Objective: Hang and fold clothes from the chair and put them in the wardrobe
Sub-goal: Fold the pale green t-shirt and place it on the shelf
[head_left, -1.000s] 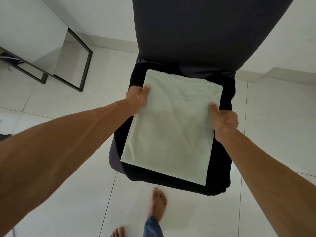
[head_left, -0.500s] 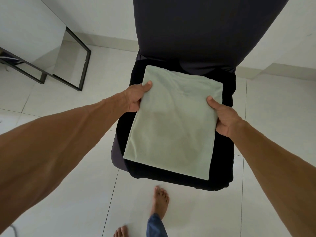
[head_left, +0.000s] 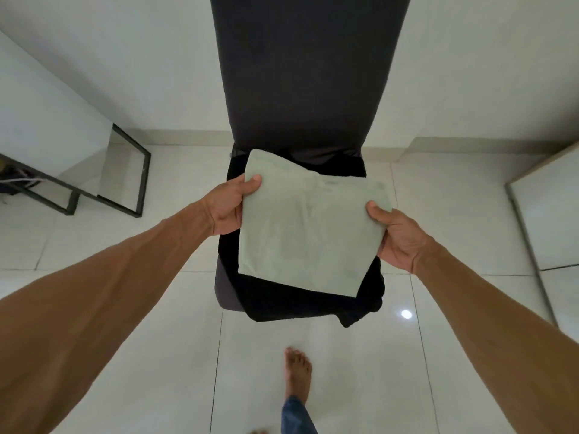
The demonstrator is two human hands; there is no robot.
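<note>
Both your left hand (head_left: 227,208) and right hand (head_left: 396,236) pinch the shirt (head_left: 310,227); the hanging near edge could unfold, seemingly unsupported.

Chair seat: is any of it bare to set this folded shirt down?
Hardly: black clothes cover the seat, leaving a grey sliver at its front left edge. Bare floor tile lies between chair and black metal frame, and right of the chair.

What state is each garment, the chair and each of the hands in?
Pale green folded cloth garment: folded, held by both sides.
Black cloth garment: unfolded, draped over the seat.
Dark fabric-covered chair: upright.
Left hand: grips green garment.
Right hand: grips green garment.
</note>
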